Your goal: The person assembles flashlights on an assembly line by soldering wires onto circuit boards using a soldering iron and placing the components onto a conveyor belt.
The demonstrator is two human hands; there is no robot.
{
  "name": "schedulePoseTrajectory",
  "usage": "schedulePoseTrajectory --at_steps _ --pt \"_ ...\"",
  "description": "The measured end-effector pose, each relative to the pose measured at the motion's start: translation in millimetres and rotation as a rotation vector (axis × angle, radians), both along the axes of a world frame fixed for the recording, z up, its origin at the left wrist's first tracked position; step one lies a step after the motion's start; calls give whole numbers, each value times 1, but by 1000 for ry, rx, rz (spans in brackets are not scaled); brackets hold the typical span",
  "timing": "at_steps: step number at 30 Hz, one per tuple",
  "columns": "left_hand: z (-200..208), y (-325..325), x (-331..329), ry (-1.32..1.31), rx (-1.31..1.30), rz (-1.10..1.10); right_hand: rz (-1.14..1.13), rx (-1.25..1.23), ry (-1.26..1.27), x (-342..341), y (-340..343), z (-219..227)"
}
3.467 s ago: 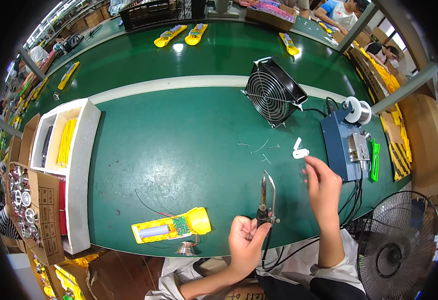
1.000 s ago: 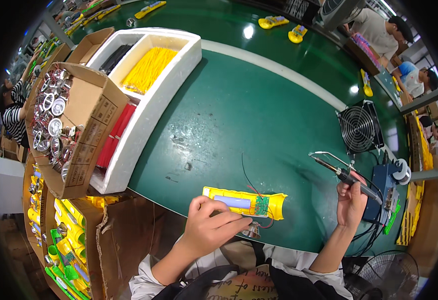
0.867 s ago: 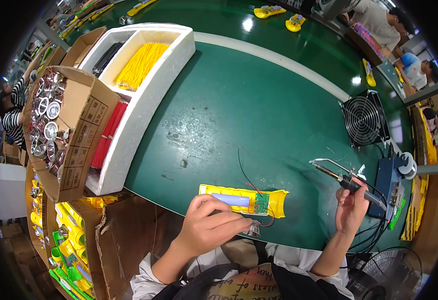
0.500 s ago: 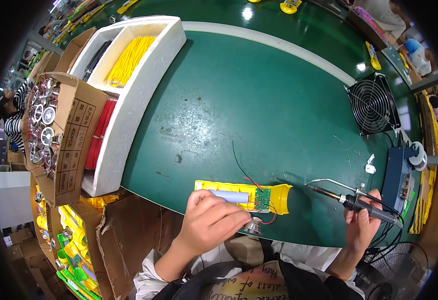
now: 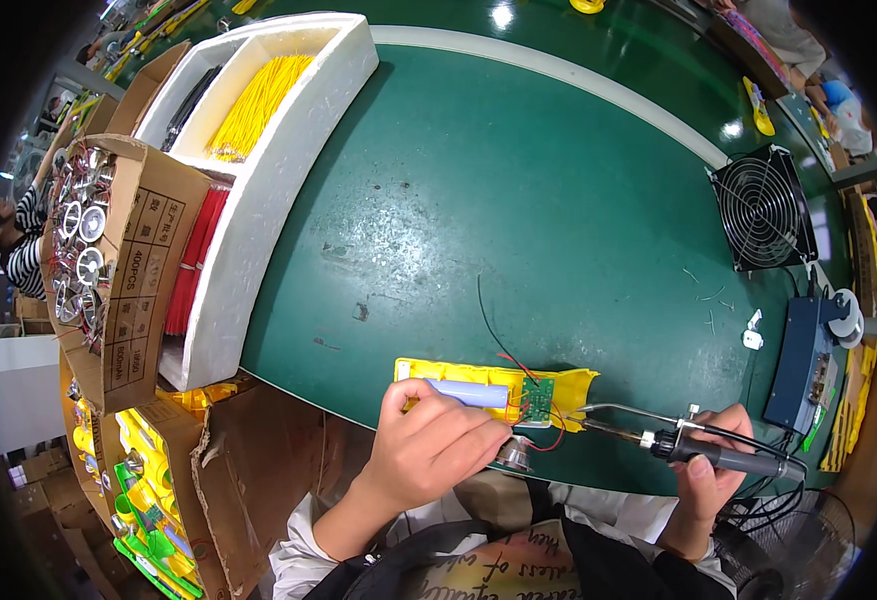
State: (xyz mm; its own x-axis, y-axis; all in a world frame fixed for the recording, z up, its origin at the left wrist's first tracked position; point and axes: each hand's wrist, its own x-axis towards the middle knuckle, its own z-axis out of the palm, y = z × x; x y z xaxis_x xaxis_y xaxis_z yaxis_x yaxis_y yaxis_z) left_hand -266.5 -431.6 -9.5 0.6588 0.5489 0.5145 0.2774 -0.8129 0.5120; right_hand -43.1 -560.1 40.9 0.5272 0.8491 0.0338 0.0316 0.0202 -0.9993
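Note:
A yellow plastic housing half (image 5: 428, 366) lies near the table's front edge, with a lilac cylindrical battery (image 5: 473, 394) and a small green circuit board (image 5: 537, 400) in it. My left hand (image 5: 438, 445) is closed over the housing's near left side; what its fingertips pinch is hidden. Just beside those fingertips sits a silver reflector cup (image 5: 514, 455), joined to the board by a red wire (image 5: 561, 432). A dark wire (image 5: 485, 315) rises loosely from the board. My right hand (image 5: 713, 465) grips a soldering iron (image 5: 703, 450) with a metal feed tube (image 5: 633, 409); its tip reaches the housing's right end, close to the board.
A white foam box (image 5: 288, 160) holds black, yellow and red wires at left, beside a cardboard box (image 5: 143, 285) of reflectors. Below it, another carton (image 5: 248, 480) contains yellow and green housings. A black fan (image 5: 761, 210) and blue soldering unit (image 5: 796, 360) stand at right.
My right hand has brought the soldering iron leftward and slightly down, from away on the right to the housing's edge. My left hand stays at the housing. The whole view has shifted slightly.

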Motion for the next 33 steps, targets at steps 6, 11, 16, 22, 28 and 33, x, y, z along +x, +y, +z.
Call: schedulePoseTrajectory --at_steps 6,11,16,22,28,33 --pt "3 3 -1 33 31 -46 34 -110 -54 -7 -2 3" --pt "7 8 -1 54 29 -119 43 -112 -67 -9 -1 3" --pt "8 10 0 49 36 -163 76 -99 -83 -7 -3 0" --pt "12 10 0 60 46 -189 74 -104 -76 -9 -1 0" --pt "14 8 -1 118 13 -175 88 -91 -110 -8 0 -1" --pt "16 7 -2 143 -8 -158 91 -76 -144 -10 1 -2"
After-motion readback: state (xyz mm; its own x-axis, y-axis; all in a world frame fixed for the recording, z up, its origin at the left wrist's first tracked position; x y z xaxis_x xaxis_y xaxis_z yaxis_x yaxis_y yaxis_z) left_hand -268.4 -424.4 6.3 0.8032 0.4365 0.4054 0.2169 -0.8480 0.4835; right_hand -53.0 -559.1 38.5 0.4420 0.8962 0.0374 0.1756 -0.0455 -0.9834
